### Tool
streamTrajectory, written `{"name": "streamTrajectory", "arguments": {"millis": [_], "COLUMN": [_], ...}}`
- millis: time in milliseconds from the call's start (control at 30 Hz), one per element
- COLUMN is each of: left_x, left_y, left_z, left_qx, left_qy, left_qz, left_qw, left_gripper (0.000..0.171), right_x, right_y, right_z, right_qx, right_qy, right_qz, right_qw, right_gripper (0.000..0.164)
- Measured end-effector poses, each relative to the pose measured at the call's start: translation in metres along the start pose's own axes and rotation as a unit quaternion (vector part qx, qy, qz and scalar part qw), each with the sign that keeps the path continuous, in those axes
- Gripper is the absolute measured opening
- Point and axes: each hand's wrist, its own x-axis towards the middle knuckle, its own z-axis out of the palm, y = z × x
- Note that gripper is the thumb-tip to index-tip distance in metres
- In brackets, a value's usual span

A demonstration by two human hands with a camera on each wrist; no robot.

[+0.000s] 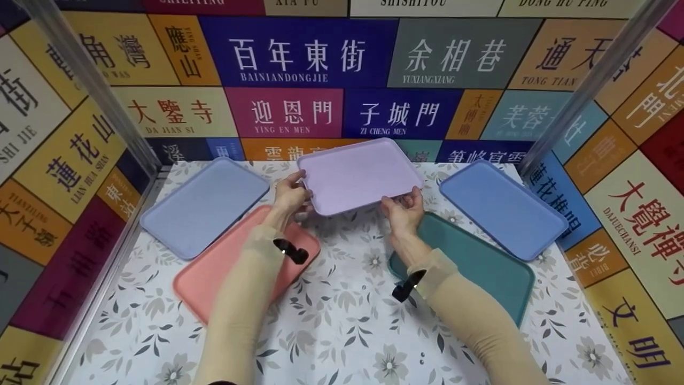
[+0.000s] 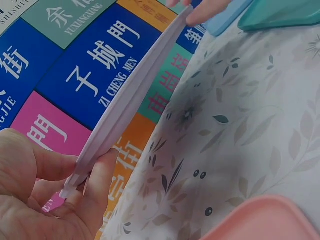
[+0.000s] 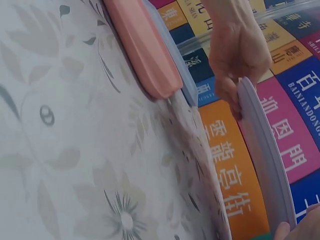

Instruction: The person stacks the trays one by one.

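Both hands hold a lilac rectangular tray (image 1: 363,176) above the far edge of the table, its inner face turned up toward the head camera. My left hand (image 1: 292,195) pinches the tray's left end; in the left wrist view, thumb and fingers grip its rim from both sides. At the near right corner, my right hand (image 1: 404,214) pinches the rim. Under my left forearm lies a coral pink tray (image 1: 235,262), partly hidden by the sleeve. A dark green tray (image 1: 481,262) lies beneath my right forearm, also partly covered.
A pale blue-grey tray (image 1: 206,206) lies at the back left, touching or overlapping the pink one. On the back right is a blue tray (image 1: 502,208). The floral tablecloth (image 1: 342,326) spans the table, with lettered panels (image 1: 299,51) standing around it.
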Motion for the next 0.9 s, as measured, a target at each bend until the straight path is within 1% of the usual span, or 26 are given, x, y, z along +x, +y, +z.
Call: {"name": "streamTrajectory", "arguments": {"millis": [133, 333, 433, 633, 767, 900], "left_x": [0.000, -0.003, -0.004, -0.006, -0.007, -0.008], "left_y": [-0.002, -0.003, -0.003, -0.004, -0.005, -0.006], "left_z": [0.002, 0.009, 0.012, 0.018, 0.022, 0.024], "left_qx": [-0.001, -0.022, -0.024, -0.022, -0.013, -0.012], "left_qy": [0.009, 0.002, 0.001, 0.004, 0.003, -0.005], "left_qz": [0.007, 0.030, 0.028, 0.024, 0.033, 0.044], "left_qw": [0.9999, 0.9993, 0.9993, 0.9995, 0.9994, 0.9990], "left_gripper": [0.082, 0.083, 0.082, 0.081, 0.082, 0.081], "right_x": [-0.005, -0.014, -0.015, -0.013, -0.011, -0.008], "right_y": [0.009, 0.015, 0.015, 0.013, 0.010, 0.005], "right_z": [0.008, 0.012, 0.012, 0.011, 0.012, 0.010], "right_qx": [0.001, -0.026, -0.031, -0.024, 0.001, 0.023], "right_qy": [-0.005, -0.014, -0.009, 0.020, 0.037, 0.037], "right_qz": [0.005, 0.005, -0.003, -0.017, -0.036, -0.041], "right_qw": [1.000, 1.000, 0.999, 0.999, 0.999, 0.998], "right_gripper": [0.109, 0.111, 0.109, 0.105, 0.104, 0.105]}}
